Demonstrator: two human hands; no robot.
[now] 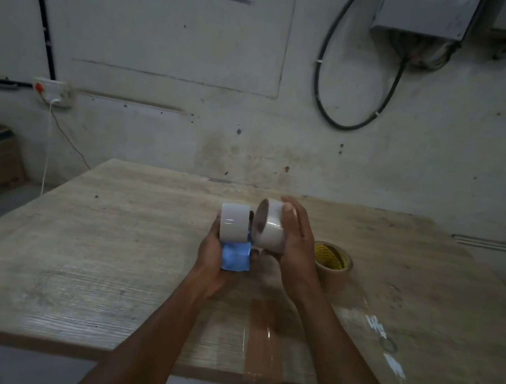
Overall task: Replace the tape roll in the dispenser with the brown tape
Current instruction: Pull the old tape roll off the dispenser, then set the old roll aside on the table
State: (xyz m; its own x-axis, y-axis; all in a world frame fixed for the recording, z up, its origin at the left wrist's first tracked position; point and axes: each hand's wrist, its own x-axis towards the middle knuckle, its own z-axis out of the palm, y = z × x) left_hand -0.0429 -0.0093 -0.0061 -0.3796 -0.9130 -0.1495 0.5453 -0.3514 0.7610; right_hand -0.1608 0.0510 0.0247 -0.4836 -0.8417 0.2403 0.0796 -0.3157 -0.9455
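Holding: my left hand (211,260) grips the blue dispenser (235,256) above the worktop (123,237), fingers wrapped around its handle.
Dispenser: a white roll (234,222) sits at its top, just above the blue body.
Right hand (295,242): I have it closed around a second white roll (273,225), tilted, its open core facing left toward the dispenser; the two rolls are just beside each other, and I cannot tell whether they touch.
Brown tape (333,265): lying flat on the worktop, right of my right hand, partly hidden behind the wrist, nobody touching it.
Near edge: a brown tape strip (264,338) is stuck flat on the worktop between my forearms.
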